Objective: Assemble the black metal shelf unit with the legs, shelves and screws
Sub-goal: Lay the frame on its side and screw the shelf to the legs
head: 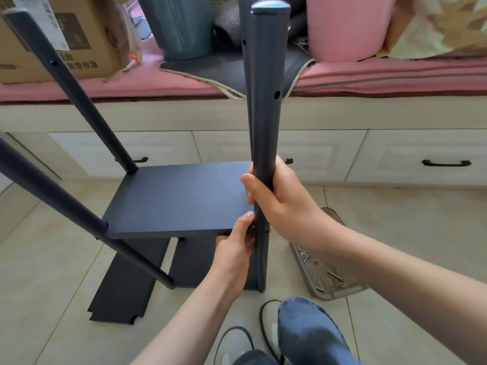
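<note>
A cardboard box rests on the pink cushion.

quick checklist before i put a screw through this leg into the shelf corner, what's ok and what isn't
1. Leg steadied: ok. Right hand grips the upright leg.
2. Shelf corner supported: ok. Left hand pinches the shelf at the leg.
3. Leg hole lined up with the corner: cannot tell, the fingers cover the joint.
4. Screws to hand: ok. Several lie in the tray on the floor.
5. Free hand for a screw: not ok, both are busy.
6. Far-side legs attached: cannot tell.
</note>
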The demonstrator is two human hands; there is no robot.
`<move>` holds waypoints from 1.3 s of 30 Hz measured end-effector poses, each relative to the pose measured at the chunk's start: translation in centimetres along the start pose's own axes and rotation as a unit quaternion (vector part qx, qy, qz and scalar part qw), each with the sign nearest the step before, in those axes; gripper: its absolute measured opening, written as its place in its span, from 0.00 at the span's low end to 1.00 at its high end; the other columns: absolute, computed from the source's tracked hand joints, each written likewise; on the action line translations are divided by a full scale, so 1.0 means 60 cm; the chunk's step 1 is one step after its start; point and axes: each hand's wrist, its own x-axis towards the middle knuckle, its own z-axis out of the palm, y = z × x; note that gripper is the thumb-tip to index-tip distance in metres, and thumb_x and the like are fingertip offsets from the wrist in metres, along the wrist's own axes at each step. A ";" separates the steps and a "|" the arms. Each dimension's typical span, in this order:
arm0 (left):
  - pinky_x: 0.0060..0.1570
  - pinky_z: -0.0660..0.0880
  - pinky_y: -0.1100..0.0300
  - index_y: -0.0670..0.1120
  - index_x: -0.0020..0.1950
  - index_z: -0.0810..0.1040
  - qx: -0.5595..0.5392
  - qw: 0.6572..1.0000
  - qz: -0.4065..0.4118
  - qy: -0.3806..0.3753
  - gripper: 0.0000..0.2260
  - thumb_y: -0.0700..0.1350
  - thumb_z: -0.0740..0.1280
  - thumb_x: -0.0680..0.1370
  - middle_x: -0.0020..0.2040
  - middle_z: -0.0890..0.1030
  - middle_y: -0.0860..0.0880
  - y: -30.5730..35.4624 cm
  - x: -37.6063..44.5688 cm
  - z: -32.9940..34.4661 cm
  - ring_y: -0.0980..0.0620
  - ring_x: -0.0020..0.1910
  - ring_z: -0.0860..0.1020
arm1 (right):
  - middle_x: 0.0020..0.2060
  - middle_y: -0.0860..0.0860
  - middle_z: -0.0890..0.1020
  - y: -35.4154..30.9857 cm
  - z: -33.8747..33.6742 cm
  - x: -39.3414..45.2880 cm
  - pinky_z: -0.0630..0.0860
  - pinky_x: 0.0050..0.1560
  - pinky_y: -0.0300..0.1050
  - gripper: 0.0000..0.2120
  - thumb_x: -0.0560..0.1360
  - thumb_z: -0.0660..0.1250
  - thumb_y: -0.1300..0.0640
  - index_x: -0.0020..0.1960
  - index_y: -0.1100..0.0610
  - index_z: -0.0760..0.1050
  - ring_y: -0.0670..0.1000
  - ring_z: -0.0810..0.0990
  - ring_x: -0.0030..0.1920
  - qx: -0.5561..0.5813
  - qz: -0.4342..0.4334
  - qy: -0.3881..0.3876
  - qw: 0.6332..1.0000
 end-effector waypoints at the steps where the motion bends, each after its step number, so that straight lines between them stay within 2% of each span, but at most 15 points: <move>1: 0.60 0.75 0.53 0.41 0.53 0.85 0.002 1.000 0.001 0.006 0.13 0.48 0.64 0.82 0.46 0.86 0.46 0.000 0.000 0.000 0.54 0.47 0.84 | 0.35 0.52 0.72 0.000 0.002 -0.001 0.72 0.38 0.44 0.08 0.79 0.60 0.53 0.46 0.56 0.66 0.50 0.70 0.34 0.001 0.001 -0.001 1.000; 4: 0.61 0.77 0.54 0.41 0.59 0.83 0.005 1.000 0.002 0.016 0.14 0.49 0.66 0.81 0.50 0.86 0.45 -0.002 0.002 -0.002 0.53 0.50 0.85 | 0.35 0.52 0.72 0.001 0.002 -0.003 0.72 0.39 0.44 0.08 0.80 0.61 0.54 0.46 0.57 0.66 0.49 0.70 0.35 0.000 0.005 -0.010 1.000; 6: 0.56 0.78 0.57 0.42 0.62 0.82 0.014 1.000 0.001 0.018 0.16 0.51 0.66 0.81 0.52 0.86 0.45 -0.002 0.003 -0.003 0.53 0.52 0.85 | 0.36 0.53 0.72 0.002 -0.001 -0.001 0.72 0.40 0.44 0.07 0.81 0.61 0.57 0.47 0.59 0.67 0.51 0.71 0.36 -0.001 0.006 -0.014 1.000; 10: 0.46 0.78 0.65 0.43 0.61 0.82 0.008 0.999 0.010 0.039 0.15 0.50 0.66 0.81 0.51 0.87 0.47 -0.003 0.003 0.005 0.55 0.50 0.85 | 0.36 0.59 0.73 0.003 -0.004 0.005 0.73 0.41 0.47 0.08 0.81 0.61 0.58 0.47 0.62 0.67 0.57 0.71 0.38 0.002 0.002 -0.019 1.000; 16: 0.54 0.76 0.59 0.43 0.61 0.82 -0.005 0.999 0.015 0.041 0.14 0.49 0.65 0.82 0.52 0.87 0.47 0.000 -0.007 0.010 0.54 0.52 0.85 | 0.37 0.63 0.72 0.000 -0.006 0.004 0.72 0.40 0.49 0.08 0.81 0.61 0.58 0.47 0.62 0.67 0.60 0.71 0.37 0.000 -0.003 -0.026 1.000; 20: 0.59 0.75 0.57 0.43 0.62 0.82 0.009 0.999 0.022 0.028 0.14 0.49 0.64 0.82 0.55 0.86 0.47 0.000 -0.007 0.004 0.53 0.55 0.84 | 0.36 0.55 0.72 -0.005 -0.005 0.001 0.73 0.38 0.47 0.08 0.80 0.61 0.54 0.47 0.57 0.66 0.58 0.72 0.37 0.005 0.011 -0.025 1.000; 22: 0.59 0.75 0.56 0.43 0.62 0.82 0.013 0.999 0.026 0.024 0.14 0.50 0.64 0.83 0.55 0.86 0.46 -0.002 -0.006 0.002 0.52 0.56 0.84 | 0.38 0.52 0.75 -0.004 -0.011 0.000 0.73 0.35 0.39 0.07 0.81 0.62 0.54 0.49 0.57 0.67 0.48 0.75 0.36 -0.001 0.030 -0.040 0.999; 23: 0.59 0.75 0.56 0.43 0.61 0.82 0.015 0.999 0.029 0.025 0.14 0.50 0.64 0.82 0.55 0.86 0.46 -0.003 -0.006 0.001 0.52 0.56 0.84 | 0.39 0.49 0.76 -0.005 -0.016 -0.001 0.74 0.37 0.37 0.05 0.81 0.63 0.55 0.50 0.55 0.68 0.44 0.78 0.38 -0.004 0.041 -0.051 0.998; 25: 0.57 0.76 0.56 0.44 0.63 0.81 0.016 0.999 0.040 0.028 0.17 0.52 0.65 0.81 0.56 0.86 0.46 -0.004 -0.003 -0.001 0.50 0.55 0.84 | 0.44 0.44 0.79 -0.006 -0.032 -0.007 0.78 0.47 0.42 0.05 0.80 0.66 0.54 0.53 0.52 0.71 0.44 0.81 0.47 -0.024 0.058 -0.062 0.996; 27: 0.54 0.79 0.58 0.44 0.66 0.80 0.020 0.998 0.049 0.028 0.22 0.56 0.67 0.78 0.57 0.85 0.46 -0.005 0.002 -0.002 0.48 0.55 0.85 | 0.50 0.44 0.81 0.000 -0.057 -0.021 0.78 0.55 0.41 0.09 0.79 0.67 0.52 0.58 0.51 0.73 0.43 0.81 0.53 -0.054 0.089 -0.061 0.993; 29: 0.50 0.81 0.61 0.44 0.65 0.80 0.013 0.998 0.050 0.037 0.22 0.55 0.67 0.77 0.56 0.86 0.45 -0.006 0.005 0.001 0.47 0.53 0.85 | 0.53 0.44 0.82 0.021 -0.090 -0.039 0.77 0.57 0.39 0.10 0.79 0.67 0.51 0.60 0.51 0.74 0.42 0.80 0.55 -0.092 0.123 -0.048 0.987; 31: 0.48 0.82 0.62 0.41 0.65 0.79 -0.005 0.998 0.046 0.044 0.20 0.53 0.67 0.80 0.55 0.85 0.43 -0.008 0.008 0.003 0.45 0.52 0.85 | 0.52 0.44 0.83 0.061 -0.124 -0.061 0.78 0.57 0.42 0.08 0.79 0.67 0.51 0.58 0.49 0.77 0.42 0.80 0.54 -0.136 0.175 -0.041 0.974; 36: 0.58 0.81 0.55 0.38 0.65 0.78 0.006 0.998 0.049 0.048 0.21 0.52 0.68 0.79 0.50 0.84 0.46 -0.011 0.021 -0.001 0.46 0.55 0.84 | 0.50 0.46 0.83 0.216 -0.172 -0.130 0.77 0.60 0.48 0.06 0.76 0.69 0.55 0.52 0.50 0.79 0.45 0.81 0.52 -0.212 0.357 -0.095 0.905; 38: 0.60 0.80 0.53 0.37 0.65 0.78 0.007 0.997 0.053 0.050 0.21 0.51 0.68 0.79 0.47 0.83 0.48 -0.010 0.024 -0.001 0.47 0.54 0.84 | 0.48 0.47 0.84 0.272 -0.179 -0.153 0.78 0.57 0.46 0.04 0.74 0.69 0.57 0.48 0.50 0.80 0.48 0.81 0.51 -0.224 0.402 -0.106 0.881; 39: 0.60 0.79 0.52 0.36 0.65 0.78 0.008 0.997 0.054 0.050 0.21 0.51 0.68 0.80 0.46 0.82 0.48 -0.010 0.025 0.001 0.48 0.53 0.83 | 0.46 0.47 0.84 0.295 -0.180 -0.160 0.78 0.52 0.42 0.04 0.74 0.69 0.58 0.46 0.50 0.80 0.49 0.82 0.49 -0.231 0.415 -0.111 0.873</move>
